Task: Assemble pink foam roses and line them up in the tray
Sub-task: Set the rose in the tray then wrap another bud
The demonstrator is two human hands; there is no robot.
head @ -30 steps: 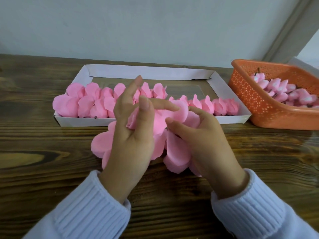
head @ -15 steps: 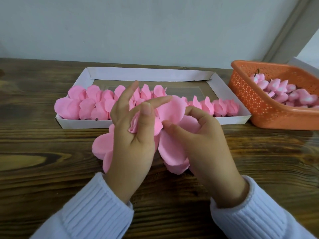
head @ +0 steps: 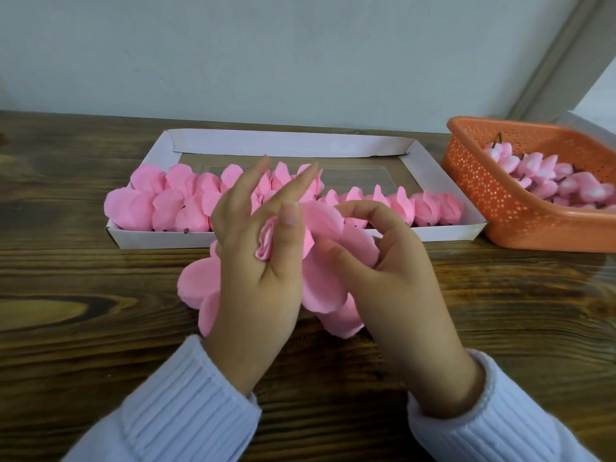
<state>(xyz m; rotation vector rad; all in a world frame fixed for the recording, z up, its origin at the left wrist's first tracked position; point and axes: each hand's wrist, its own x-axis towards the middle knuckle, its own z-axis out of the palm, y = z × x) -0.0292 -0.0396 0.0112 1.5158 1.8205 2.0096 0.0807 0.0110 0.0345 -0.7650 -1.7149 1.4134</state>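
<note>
"Where was the rose (head: 323,281)?"
"Over the table (head: 83,278). The left hand (head: 253,271) pinched its middle, and the right hand (head: 393,278) pinched a petal (head: 325,216)."
"What hid part of the tray (head: 286,141)?"
"Those hands. A basket (head: 493,201) sat at two o'clock."

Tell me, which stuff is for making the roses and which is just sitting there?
For the job: left hand, right hand, half-made rose, tray, finished roses, orange basket, rose buds.
Just there: white box behind the basket, wooden table.

Dark wood-grain table (head: 83,328) (glossy); plain pale grey wall (head: 266,55) behind.
</note>
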